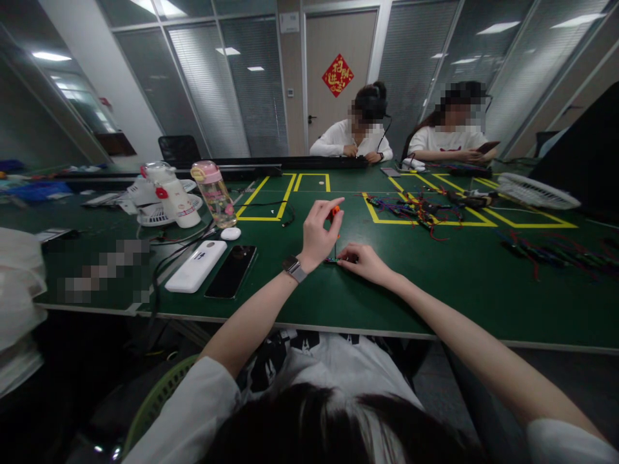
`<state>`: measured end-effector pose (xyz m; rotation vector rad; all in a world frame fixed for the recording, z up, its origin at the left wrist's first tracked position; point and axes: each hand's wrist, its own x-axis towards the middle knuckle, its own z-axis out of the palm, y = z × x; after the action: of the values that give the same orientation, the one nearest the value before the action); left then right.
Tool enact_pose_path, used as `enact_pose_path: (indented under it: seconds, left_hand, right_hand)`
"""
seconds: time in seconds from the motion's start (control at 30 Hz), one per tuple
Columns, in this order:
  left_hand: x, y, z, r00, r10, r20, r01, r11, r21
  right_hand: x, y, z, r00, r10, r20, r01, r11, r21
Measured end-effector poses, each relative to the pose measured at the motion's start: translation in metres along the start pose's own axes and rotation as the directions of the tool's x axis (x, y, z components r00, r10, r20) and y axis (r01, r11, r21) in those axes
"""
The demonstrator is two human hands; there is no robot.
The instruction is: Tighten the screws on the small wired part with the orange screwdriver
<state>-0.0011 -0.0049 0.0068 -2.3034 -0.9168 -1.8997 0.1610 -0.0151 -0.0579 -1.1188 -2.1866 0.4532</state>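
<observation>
My left hand (316,235), with a watch on its wrist, is raised over the green table with its fingers closed round a screwdriver (336,211). The orange handle shows between thumb and fingers, and the thin dark shaft points straight down. Below the tip lies a small dark flat piece (331,260), perhaps a circuit board; it is too small to make out well. My right hand (365,263) rests on the table with its fingertips pinched at the right end of that piece. Whether the tip sits in a screw cannot be told.
Left of my hands lie a black phone (231,271), a white power bank (196,266) and a white case (231,233), with bottles (213,193) behind. Wired bundles (416,205) lie right, near a white fan (536,191). Two people sit opposite.
</observation>
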Motion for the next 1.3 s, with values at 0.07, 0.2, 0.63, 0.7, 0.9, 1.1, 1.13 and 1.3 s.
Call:
enact_pose_path:
  seconds: [0.07, 0.2, 0.63, 0.7, 0.9, 1.1, 1.13, 1.3]
  left_hand:
    - [-0.0001, 0.0001, 0.0005, 1.0, 0.003, -0.026, -0.002, 1.0, 0.024]
    - [-0.0006, 0.0, 0.0005, 1.0, -0.007, -0.022, 0.008, 1.0, 0.02]
    - [0.0001, 0.0005, 0.0, 1.0, -0.001, 0.003, 0.001, 1.0, 0.01]
    - [-0.0004, 0.001, -0.0003, 1.0, -0.011, 0.001, 0.011, 1.0, 0.015]
    - [-0.0008, -0.0004, -0.001, 0.996, 0.016, 0.083, -0.012, 0.999, -0.049]
    - [0.0001, -0.0004, 0.0002, 0.999, -0.01, 0.036, 0.011, 0.999, -0.034]
    - [0.0002, 0.0002, 0.0001, 1.0, -0.013, 0.027, 0.014, 1.0, -0.02]
    - [-0.0004, 0.0021, -0.0007, 1.0, -0.028, 0.015, 0.027, 1.0, 0.014]
  right_hand:
    - [0.0, -0.0003, 0.0, 1.0, 0.003, -0.006, -0.003, 1.0, -0.008]
    - [-0.0001, -0.0007, -0.0004, 1.0, 0.008, -0.006, -0.008, 1.0, -0.018]
    - [0.0, -0.0001, -0.0007, 1.0, 0.009, -0.001, -0.009, 1.0, -0.007]
    - [0.0001, 0.0, -0.0007, 1.0, 0.007, -0.004, -0.007, 1.0, -0.011]
    - [0.0003, -0.0006, -0.0012, 1.0, -0.001, 0.006, 0.001, 1.0, -0.015]
    - [0.0001, -0.001, -0.0013, 1.0, 0.002, 0.008, -0.002, 1.0, -0.013]
    - [0.0001, -0.0008, -0.0012, 1.0, 0.003, 0.005, -0.003, 1.0, -0.014]
    - [0.0001, -0.0003, -0.0008, 1.0, 0.0, -0.004, 0.0, 1.0, -0.016]
